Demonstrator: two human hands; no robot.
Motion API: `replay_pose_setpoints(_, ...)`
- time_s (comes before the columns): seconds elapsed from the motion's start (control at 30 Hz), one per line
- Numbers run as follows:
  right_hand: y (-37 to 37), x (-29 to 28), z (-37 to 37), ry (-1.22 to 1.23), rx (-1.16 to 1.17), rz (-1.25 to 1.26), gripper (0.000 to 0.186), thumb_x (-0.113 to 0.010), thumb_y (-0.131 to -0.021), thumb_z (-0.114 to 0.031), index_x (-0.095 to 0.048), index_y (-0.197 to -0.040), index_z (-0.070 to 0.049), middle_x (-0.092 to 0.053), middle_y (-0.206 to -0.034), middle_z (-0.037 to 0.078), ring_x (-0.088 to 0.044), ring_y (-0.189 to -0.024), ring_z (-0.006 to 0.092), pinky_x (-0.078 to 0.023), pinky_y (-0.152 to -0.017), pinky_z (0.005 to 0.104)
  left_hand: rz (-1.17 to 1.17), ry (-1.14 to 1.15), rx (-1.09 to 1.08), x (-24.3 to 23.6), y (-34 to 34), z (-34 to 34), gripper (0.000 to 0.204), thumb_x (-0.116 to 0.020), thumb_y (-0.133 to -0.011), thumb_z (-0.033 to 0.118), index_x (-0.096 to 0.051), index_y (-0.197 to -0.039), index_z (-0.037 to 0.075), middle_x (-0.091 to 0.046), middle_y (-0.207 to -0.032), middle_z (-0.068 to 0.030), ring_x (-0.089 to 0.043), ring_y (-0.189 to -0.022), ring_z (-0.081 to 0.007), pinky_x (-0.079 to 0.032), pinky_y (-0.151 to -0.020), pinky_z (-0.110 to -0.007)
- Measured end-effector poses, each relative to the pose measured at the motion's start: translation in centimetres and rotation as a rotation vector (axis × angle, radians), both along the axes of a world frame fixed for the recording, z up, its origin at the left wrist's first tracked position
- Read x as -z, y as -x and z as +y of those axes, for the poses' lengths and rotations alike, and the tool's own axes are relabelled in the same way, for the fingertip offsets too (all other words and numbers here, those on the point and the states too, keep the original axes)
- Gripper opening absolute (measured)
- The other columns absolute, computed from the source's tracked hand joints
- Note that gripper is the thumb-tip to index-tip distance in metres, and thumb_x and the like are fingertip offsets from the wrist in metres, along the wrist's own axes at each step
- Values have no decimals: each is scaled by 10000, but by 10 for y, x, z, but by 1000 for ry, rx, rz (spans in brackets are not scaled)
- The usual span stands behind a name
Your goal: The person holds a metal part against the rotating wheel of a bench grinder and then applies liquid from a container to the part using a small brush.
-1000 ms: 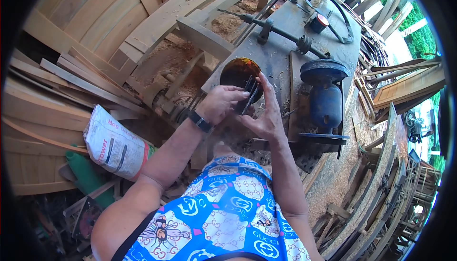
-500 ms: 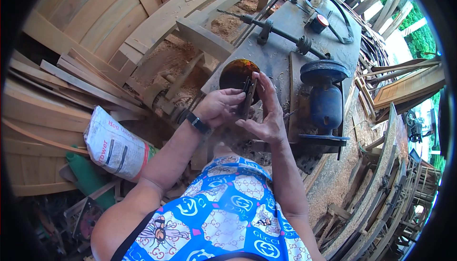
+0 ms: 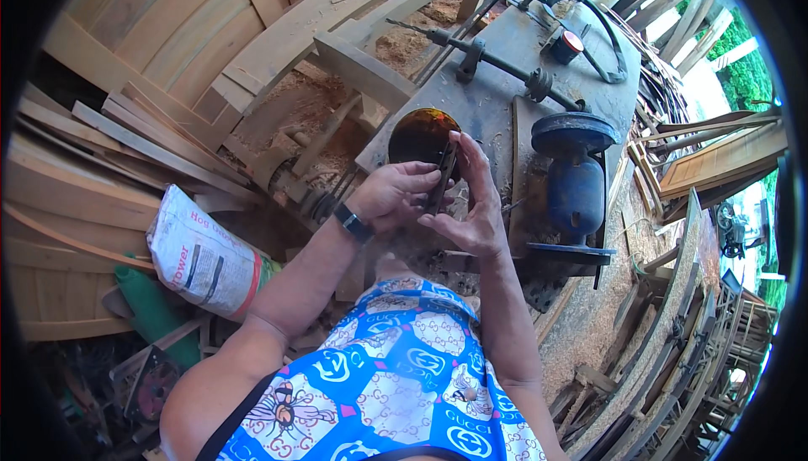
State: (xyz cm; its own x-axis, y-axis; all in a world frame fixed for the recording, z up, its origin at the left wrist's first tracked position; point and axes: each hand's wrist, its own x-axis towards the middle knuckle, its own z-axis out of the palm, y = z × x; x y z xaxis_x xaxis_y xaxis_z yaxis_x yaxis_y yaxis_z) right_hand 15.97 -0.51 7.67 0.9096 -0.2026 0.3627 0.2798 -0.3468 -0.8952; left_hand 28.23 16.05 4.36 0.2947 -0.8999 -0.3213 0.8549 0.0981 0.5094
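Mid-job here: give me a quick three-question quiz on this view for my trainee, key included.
1. Multiple choice: on which wrist is the dark watch? A) right B) left
2. True or false: the blue machine stands farther right in the picture than the white sack.
3. Open: what is the shape of the dark piece held in the fingers of the left hand?

Key: 1. B; 2. true; 3. long and narrow.

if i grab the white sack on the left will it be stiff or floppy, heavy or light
The white sack will probably flex, since its skin looks creased. It may be bulky, as its sides bulge. Weight is uncertain: its contents are hidden.
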Motion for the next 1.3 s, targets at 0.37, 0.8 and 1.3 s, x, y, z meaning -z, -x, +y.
replay_pose_setpoints(0.37,2,-3,3,97,44,35,1159,-934,-661,-166,-369,-1664,-39,-450,-1677,191,-382,-1600,377,-332,-1302,480,-56,-18,2,2,2,2,394,-647,-1104,186,-611,-1461,24,-753,-1307,-158,-765,-1166,-320,-677,-905,-417)
replay_pose_setpoints(0.8,4,-1,9,15,85,15,1180,-975,-651,-136,-367,-1655,-20,-443,-1662,213,-404,-1587,351,-359,-1286,463,-107,-84,-31,-10,6,6,385,-618,-1115,147,-598,-1467,-10,-745,-1306,-177,-780,-1110,-294,-696,-823,-328)
replay_pose_setpoints(1.3,8,-5,10,-1,43,23,1184,-949,-682,-166,-331,-1681,-19,-466,-1658,219,-429,-1571,341,-340,-1296,451,-23,-104,-77,-8,11,13,362,-655,-1092,129,-619,-1434,17,-752,-1272,-126,-784,-1038,-194,-686,-837,-337)
